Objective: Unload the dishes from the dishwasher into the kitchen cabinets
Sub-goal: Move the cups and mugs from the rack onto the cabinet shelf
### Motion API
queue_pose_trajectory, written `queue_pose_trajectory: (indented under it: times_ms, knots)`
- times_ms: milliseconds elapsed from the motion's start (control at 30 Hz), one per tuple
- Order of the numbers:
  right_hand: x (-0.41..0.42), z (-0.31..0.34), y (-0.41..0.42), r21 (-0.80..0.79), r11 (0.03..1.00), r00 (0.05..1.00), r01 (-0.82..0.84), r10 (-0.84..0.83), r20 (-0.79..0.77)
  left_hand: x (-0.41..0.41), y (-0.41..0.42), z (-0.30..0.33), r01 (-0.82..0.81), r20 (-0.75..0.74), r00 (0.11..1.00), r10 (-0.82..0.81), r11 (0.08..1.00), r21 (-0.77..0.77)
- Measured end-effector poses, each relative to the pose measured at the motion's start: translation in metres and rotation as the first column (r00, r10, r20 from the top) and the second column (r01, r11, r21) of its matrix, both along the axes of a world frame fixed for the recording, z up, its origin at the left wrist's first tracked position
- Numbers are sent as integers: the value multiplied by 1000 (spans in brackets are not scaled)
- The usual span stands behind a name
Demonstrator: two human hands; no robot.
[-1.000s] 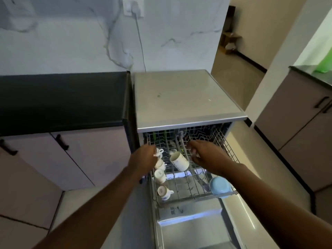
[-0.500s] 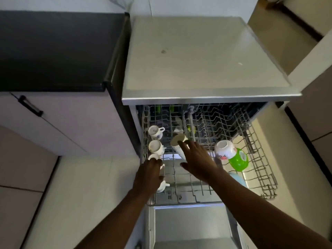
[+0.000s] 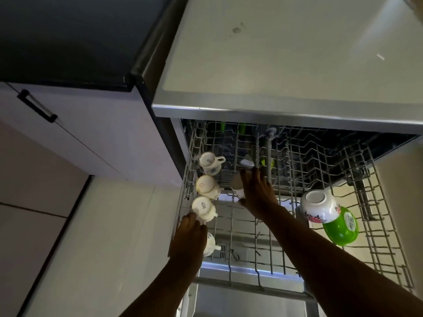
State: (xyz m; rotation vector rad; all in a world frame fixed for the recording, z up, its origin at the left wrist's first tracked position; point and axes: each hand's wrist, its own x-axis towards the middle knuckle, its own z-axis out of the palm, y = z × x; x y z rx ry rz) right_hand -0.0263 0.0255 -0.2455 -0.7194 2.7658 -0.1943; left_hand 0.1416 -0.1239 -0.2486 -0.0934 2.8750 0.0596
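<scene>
Four glossy cups (image 3: 203, 208), wire rack (image 3: 377, 236)

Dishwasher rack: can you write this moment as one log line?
rack out | left hand on small cups | right hand grips mug | bowls waiting

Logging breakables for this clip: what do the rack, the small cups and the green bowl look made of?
Rack: coated metal wire, grey, thin grid. Small cups: likely glazed ceramic, glossy white with stamped bases. Green bowl: probably plastic, bright uniform colour, soft sheen.

Wire rack (image 3: 386, 252) — upturned cups (image 3: 203, 208), bowls (image 3: 317, 205).
</scene>
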Motion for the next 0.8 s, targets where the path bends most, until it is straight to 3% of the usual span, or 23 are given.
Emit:
queue_pose_trajectory:
  times_ms: [167, 367, 533, 800]
  knots:
    - [-3, 13, 10, -113, 993, 1000, -30, 31, -1, -13, 2, 26, -142, -5, 989, 147, 967, 212]
    - [31, 75, 21, -66, 982, 983, -176, 172, -57, -31, -7, 120, -316, 16, 944, 331, 884, 343]
    - [59, 141, 6, -109, 958, 962, -267, 271, 20, -31, -51, 199, -322, -61, 924, 377, 854, 409]
    - [106, 242, -108, -204, 943, 961, -263, 238, -140, 13, -173, 340, -268, -321, 808, 494, 794, 546]
